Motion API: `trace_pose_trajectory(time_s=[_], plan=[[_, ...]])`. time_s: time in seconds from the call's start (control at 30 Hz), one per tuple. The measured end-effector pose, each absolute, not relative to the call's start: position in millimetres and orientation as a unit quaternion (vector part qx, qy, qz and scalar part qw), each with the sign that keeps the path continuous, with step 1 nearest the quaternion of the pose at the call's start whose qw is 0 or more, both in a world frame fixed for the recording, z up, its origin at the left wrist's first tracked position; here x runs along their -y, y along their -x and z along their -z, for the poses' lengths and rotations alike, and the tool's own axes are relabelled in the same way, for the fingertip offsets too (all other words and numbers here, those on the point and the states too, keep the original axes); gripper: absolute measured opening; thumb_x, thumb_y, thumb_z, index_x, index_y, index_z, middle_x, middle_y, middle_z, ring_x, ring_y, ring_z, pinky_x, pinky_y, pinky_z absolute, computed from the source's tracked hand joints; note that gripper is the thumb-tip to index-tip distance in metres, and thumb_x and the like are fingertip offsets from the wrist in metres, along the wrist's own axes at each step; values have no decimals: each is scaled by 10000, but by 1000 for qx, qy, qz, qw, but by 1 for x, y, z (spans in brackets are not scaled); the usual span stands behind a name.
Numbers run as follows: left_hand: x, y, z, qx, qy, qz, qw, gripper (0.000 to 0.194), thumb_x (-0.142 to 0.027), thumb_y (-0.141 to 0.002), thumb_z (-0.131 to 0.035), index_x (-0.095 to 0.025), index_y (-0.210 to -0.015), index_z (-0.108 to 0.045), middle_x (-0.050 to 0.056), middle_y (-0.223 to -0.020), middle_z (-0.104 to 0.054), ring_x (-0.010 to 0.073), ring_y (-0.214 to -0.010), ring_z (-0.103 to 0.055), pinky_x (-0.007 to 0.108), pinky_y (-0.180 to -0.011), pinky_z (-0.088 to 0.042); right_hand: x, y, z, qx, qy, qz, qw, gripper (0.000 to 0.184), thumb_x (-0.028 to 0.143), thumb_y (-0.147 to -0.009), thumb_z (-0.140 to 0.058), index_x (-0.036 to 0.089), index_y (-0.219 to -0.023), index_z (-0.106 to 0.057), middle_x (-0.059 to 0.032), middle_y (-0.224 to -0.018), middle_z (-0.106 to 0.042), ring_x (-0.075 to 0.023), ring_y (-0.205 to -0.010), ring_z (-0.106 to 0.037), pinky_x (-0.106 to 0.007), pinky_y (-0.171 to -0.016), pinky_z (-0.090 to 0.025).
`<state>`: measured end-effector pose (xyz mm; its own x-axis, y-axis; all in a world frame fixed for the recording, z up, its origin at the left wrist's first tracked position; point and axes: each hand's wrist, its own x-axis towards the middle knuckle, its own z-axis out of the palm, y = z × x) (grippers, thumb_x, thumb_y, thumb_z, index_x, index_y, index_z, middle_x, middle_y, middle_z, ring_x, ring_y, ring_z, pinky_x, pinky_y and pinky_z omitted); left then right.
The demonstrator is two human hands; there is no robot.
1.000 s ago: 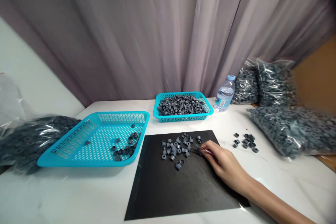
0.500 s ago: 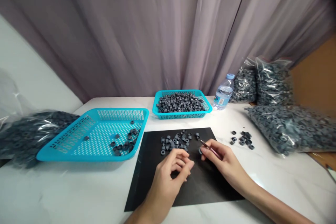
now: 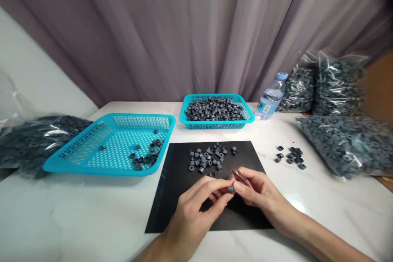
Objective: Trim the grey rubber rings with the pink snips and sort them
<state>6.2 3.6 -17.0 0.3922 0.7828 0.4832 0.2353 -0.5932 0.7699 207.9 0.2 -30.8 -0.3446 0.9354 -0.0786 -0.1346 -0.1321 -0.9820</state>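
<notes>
Over the near half of a black mat point(image 3: 181, 208), my left hand point(image 3: 196, 208) pinches a small grey ring point(image 3: 230, 189) between thumb and fingers. My right hand point(image 3: 260, 196) meets it there and holds thin tweezers point(image 3: 239, 176), tips pointing up and left. A loose pile of grey rings point(image 3: 208, 159) lies on the far part of the mat, just beyond both hands.
A big turquoise basket point(image 3: 92, 155) at left holds a few rings. A smaller turquoise basket point(image 3: 216, 123) at the back is full of them. A water bottle point(image 3: 272, 97), several clear bags of rings point(image 3: 344, 143), a small heap point(image 3: 291, 157) and another bag point(image 3: 27, 141) ring the table.
My left hand came into view and picked a ring off the mat. Both hands drew together nearer to me, and the right hand left the pile with the tweezers.
</notes>
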Motion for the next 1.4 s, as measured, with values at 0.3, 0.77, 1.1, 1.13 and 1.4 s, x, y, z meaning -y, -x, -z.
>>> trace_pose_trajectory(time_s=[0.3, 0.77, 1.1, 1.13, 1.4], plan=[[-3, -4, 21, -326, -775, -446, 306, 278, -102, -917, -695, -213, -1172, -699, 4, -861, -724, 96, -635, -688, 162, -644, -617, -1, -206, 29, 515, 393, -642, 411, 396, 562, -911, -666, 189, -820, -568, 38, -705, -411, -107, -618, -281, -255, -540, -214], [-8, -4, 22, -322, -767, -444, 332, 348, -72, -892, -705, -229, -1201, -740, 3, -852, -734, 79, -564, -656, 150, -560, -596, -3, -207, 31, 506, 369, -651, 428, 299, 455, -946, -680, 189, -856, -579, 48, -719, -422, -94, -636, -289, -244, -546, -230], [-9, -5, 18, -359, -748, -434, 349, 261, -102, -881, -731, -221, -1113, -751, -8, -858, -723, 83, -584, -675, 155, -570, -612, -3, -208, 29, 521, 392, -634, 416, 341, 498, -948, -660, 181, -858, -571, 48, -727, -395, -97, -651, -301, -247, -565, -250], [-8, -6, 17, -360, -752, -435, 340, 255, -98, -877, -735, -217, -1102, -748, -5, -880, -724, 82, -589, -674, 157, -581, -613, -3, -208, 29, 521, 393, -634, 416, 341, 499, -946, -662, 182, -860, -571, 49, -726, -389, -97, -649, -296, -248, -564, -248], [-7, -5, 13, -340, -790, -447, 247, 247, -60, -852, -754, -207, -1045, -710, 0, -914, -729, 89, -643, -648, 161, -626, -574, 0, -208, 28, 522, 398, -630, 414, 331, 509, -961, -637, 185, -913, -589, 45, -740, -390, -100, -653, -292, -250, -558, -242]])
